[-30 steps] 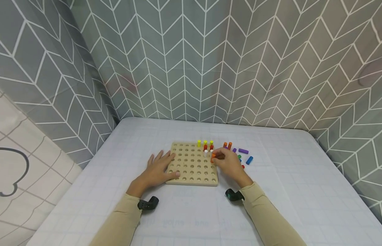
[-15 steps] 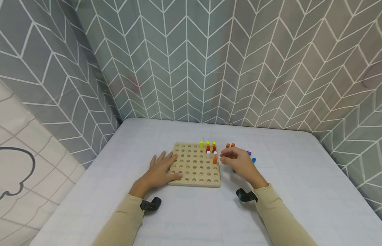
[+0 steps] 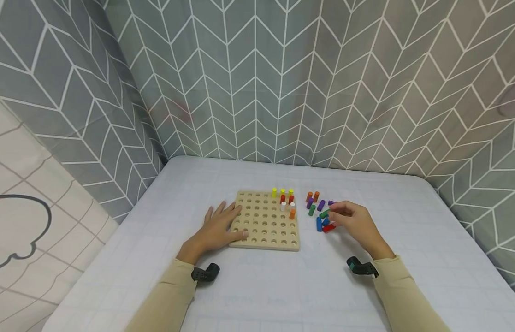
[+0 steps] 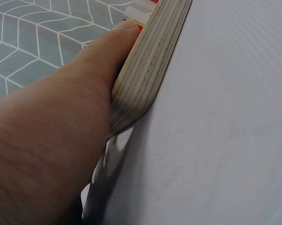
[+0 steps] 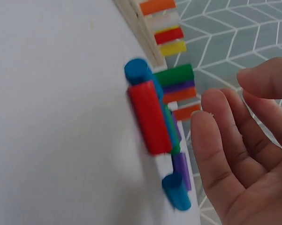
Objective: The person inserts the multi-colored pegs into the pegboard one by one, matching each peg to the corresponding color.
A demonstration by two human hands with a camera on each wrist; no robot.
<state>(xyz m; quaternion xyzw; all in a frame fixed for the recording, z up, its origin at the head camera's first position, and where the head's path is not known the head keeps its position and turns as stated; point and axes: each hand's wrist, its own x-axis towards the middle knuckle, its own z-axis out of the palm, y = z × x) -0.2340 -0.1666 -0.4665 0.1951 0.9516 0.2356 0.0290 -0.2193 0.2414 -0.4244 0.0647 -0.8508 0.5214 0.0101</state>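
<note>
A wooden pegboard (image 3: 264,247) with rows of round holes lies on the table. My left hand (image 3: 217,227) rests on its left side, fingers spread and the thumb over the near left corner; the left wrist view shows the thumb (image 4: 108,54) along the board's edge. Yellow pegs (image 3: 274,192), red, white pegs (image 3: 283,206) and one orange peg (image 3: 292,214) stand in holes at its right side. My right hand (image 3: 360,226) hovers beside the loose pegs, fingers loosely bent with nothing between them. Nearest it lies a red peg (image 5: 151,119), beside a blue peg (image 5: 137,69).
Right of the board lie loose green (image 3: 312,210), purple, blue, red and orange pegs, the orange pegs (image 3: 316,196) at the back. A patterned curtain (image 3: 257,83) hangs behind the table (image 3: 257,286). Each wrist wears a black band with a camera.
My right hand set an orange peg into the board's right column, let go, and moved right to the loose pegs. The left hand stays on the board.
</note>
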